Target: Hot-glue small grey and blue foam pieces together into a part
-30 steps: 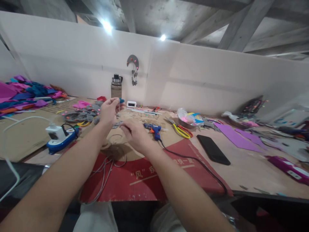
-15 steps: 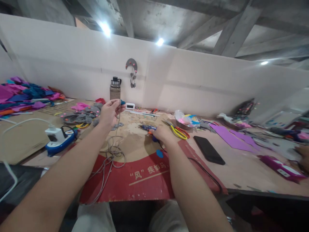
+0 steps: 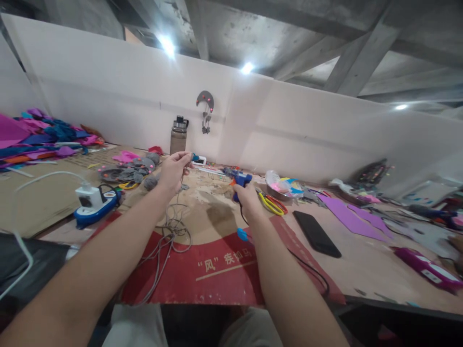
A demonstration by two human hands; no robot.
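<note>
Between the fingertips of my left hand [image 3: 176,169] is a small teal felt piece [image 3: 196,157], raised above the table. A grey cord [image 3: 175,226] runs down from that hand into a loose tangle on the red and brown cardboard [image 3: 217,284]. My right hand [image 3: 248,196] grips a blue hot glue gun [image 3: 241,179], its nozzle pointing left toward the felt piece, with a gap between them. The gun's black cable trails down along my right forearm. A bright blue scrap [image 3: 242,234] lies on the cardboard below.
Yellow-handled scissors [image 3: 271,205], a black phone [image 3: 316,233] and purple felt sheets [image 3: 350,214] lie to the right. On the left are a blue power strip [image 3: 97,209], grey felt pieces [image 3: 130,171] and a colourful felt pile [image 3: 47,137]. A bottle [image 3: 178,137] stands at the back.
My right hand has lifted the glue gun off the cardboard and raised it toward the left hand's level. The left hand still pinches the teal piece. The view has shifted slightly.
</note>
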